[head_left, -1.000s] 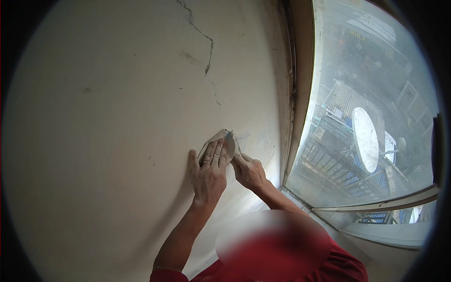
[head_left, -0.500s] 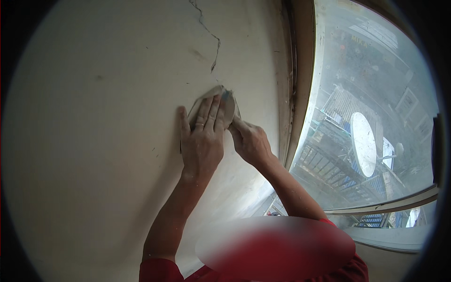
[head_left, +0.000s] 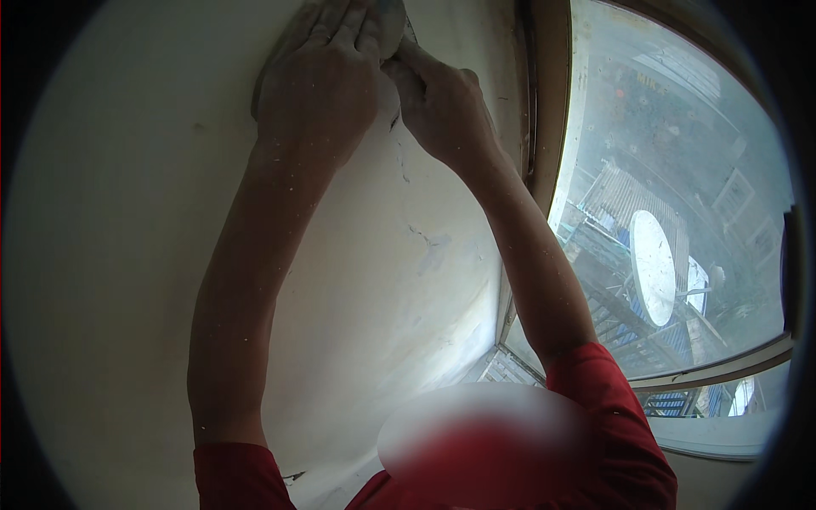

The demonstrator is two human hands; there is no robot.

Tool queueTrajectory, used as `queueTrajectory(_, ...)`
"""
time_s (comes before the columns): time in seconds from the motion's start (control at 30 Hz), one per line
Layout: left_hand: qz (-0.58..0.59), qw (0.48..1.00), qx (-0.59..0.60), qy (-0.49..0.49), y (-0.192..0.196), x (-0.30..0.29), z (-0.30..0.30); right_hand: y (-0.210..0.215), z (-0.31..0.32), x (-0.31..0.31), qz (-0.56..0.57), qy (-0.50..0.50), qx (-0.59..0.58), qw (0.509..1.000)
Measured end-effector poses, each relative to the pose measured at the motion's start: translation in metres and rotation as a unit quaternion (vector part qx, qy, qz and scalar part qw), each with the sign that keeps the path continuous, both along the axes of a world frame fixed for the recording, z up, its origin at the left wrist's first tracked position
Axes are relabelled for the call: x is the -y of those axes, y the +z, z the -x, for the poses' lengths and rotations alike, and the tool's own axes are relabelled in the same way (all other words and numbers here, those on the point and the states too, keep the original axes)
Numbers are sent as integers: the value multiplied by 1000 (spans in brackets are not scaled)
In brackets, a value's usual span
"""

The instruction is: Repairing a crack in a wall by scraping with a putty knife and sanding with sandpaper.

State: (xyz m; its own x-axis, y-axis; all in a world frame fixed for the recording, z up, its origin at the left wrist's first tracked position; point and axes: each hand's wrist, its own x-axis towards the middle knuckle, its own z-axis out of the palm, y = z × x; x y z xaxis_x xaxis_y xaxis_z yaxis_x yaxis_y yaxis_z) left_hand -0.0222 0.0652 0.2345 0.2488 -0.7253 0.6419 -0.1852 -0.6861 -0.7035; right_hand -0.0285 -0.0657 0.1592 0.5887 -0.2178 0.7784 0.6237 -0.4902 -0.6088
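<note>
High on the pale wall (head_left: 119, 255), my left hand (head_left: 319, 98) lies flat with its fingers stretched upward over a dusty grey-beige flat piece (head_left: 392, 30), pressing it to the surface. A bluish patch shows on this piece; its exact kind I cannot make out, and the top is cut off by the picture's edge. My right hand (head_left: 446, 110) is closed at the lower right edge of the same piece, thumb and fingers together. Below the hands, a thin broken crack (head_left: 404, 161) and a rough patch (head_left: 432, 242) mark the wall.
To the right, a brown window frame (head_left: 548, 93) borders a hazy glass pane (head_left: 680, 136). Outside stand a white satellite dish (head_left: 653, 268), roofs and railings. My red sleeves (head_left: 608, 408) show below, beside a blurred oval.
Both hands have slid upward along the wall with the flat piece, over the upper part of the crack. The lower crack and rough patch now show between my forearms.
</note>
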Motion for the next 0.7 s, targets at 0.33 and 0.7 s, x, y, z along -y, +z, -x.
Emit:
queueTrajectory(0.33, -12, 957, -287, 31, -246, -44, 61, -251, 62, -34, 47, 32, -174, 983)
queueTrajectory(0.7, 13, 996, -42, -79, -16, 12, -6, -18, -17, 12, -16, 12, 21, 1000)
